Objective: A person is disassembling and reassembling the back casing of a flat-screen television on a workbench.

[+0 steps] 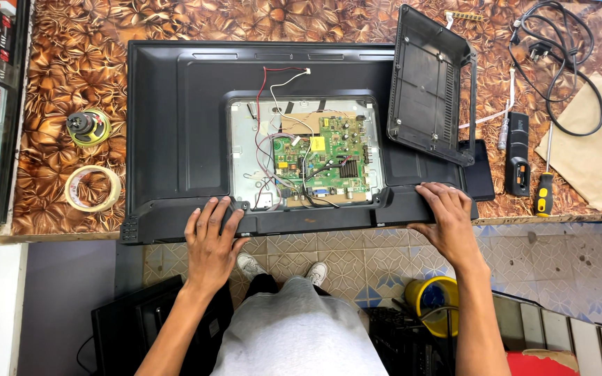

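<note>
Both bare forearms reach forward from the bottom of the view, spread apart on either side of the torso. The left hand [210, 233] lies palm down, fingers stretched forward and slightly fanned, the thumb angled out toward the right; its wrist is nearly straight in line with the forearm, which slants up from the lower left. The right hand [446, 216] also lies palm down, fingers extended and pointing toward the upper left, knuckles slightly raised, with the wrist bent a little inward. The right forearm rises almost vertically from the lower edge. Neither hand is closed into a fist.
</note>
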